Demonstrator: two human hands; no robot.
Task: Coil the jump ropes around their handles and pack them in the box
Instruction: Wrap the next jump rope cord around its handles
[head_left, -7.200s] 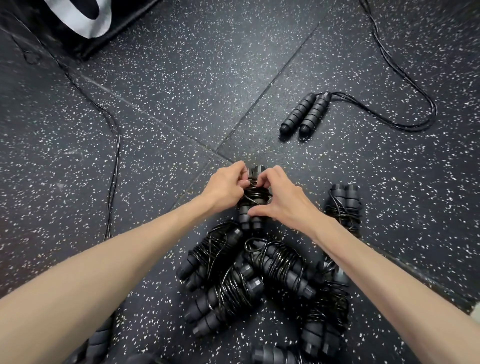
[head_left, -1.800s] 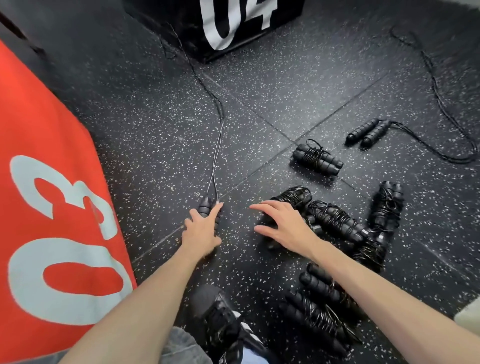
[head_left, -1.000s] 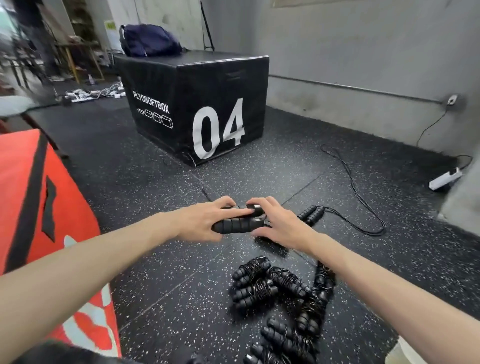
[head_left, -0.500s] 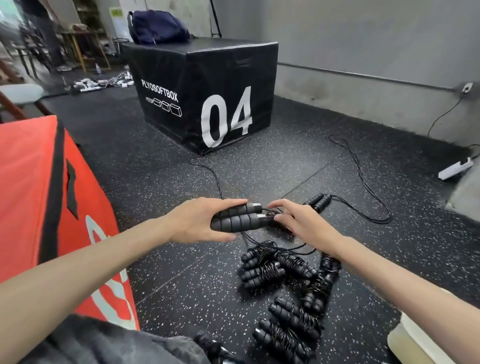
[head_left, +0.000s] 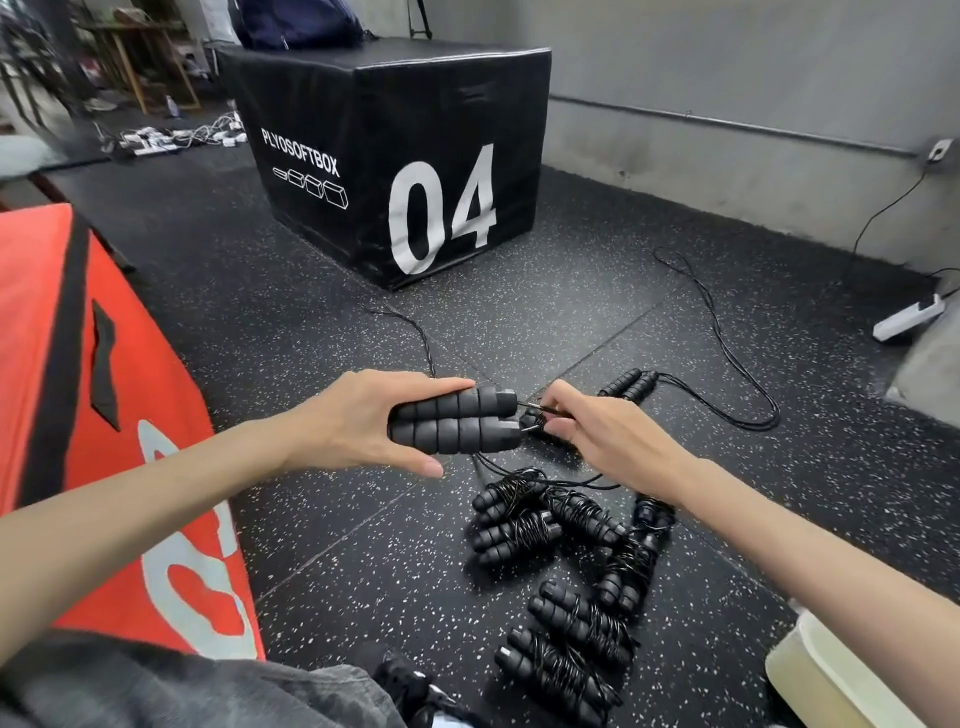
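Orange vinyl covered the padded box (head_left: 62, 395) at nine o'clock, its printed numeral partly out of view. A black soft box (head_left: 395, 156) marked 04 stood at twelve o'clock on the speckled rubber floor (head_left: 260, 322). The left hand (head_left: 358, 421) was clamped around two ribbed foam handles (head_left: 457, 421), stacked side by side, their long axis level and their cord ends pointing toward three o'clock. Just beside those ends, the right hand (head_left: 602, 436) pinched the thin black cord (head_left: 535, 410). Coiled ropes (head_left: 566, 566) lay heaped at five o'clock. An uncoiled rope (head_left: 628, 382) rested at two o'clock, handles together. A pale box corner (head_left: 831, 675) showed at four o'clock.
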